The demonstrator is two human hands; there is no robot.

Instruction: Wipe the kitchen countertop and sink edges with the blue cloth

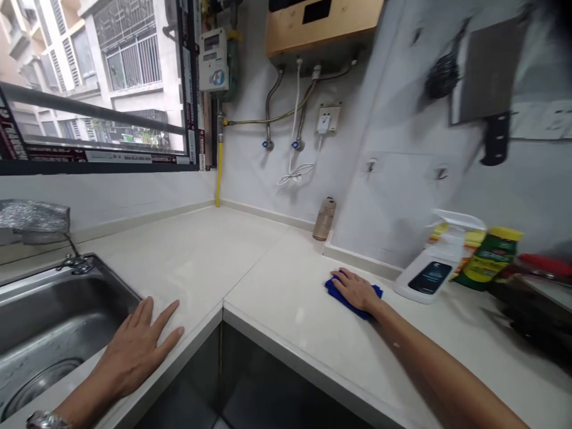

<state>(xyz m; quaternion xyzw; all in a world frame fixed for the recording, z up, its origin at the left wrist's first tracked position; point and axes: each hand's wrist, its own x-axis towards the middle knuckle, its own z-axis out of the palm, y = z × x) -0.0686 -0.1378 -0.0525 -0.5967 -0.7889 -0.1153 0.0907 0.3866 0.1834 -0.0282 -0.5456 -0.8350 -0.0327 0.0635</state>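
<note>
My right hand (355, 290) presses a folded blue cloth (334, 292) flat onto the white countertop (272, 280), close to the wall's corner. Part of the cloth is hidden beneath the palm and fingers. On the left, my left hand (138, 342) lies with fingers spread on the counter's edge beside the steel sink (89, 298); nothing is in it. A white spray bottle (429, 268) with a dark label stands just to the right of the cloth. Further back, by the wall, is a brownish translucent bottle (325, 219).
Right of the spray bottle stand a green bottle with a yellow cap (489, 262) and dark cookware (536, 310). A cleaver (491, 77) hangs on the wall above. A yellow pipe (219, 173) meets the counter at the back corner. A small faucet (75, 262) sits at the sink's rim.
</note>
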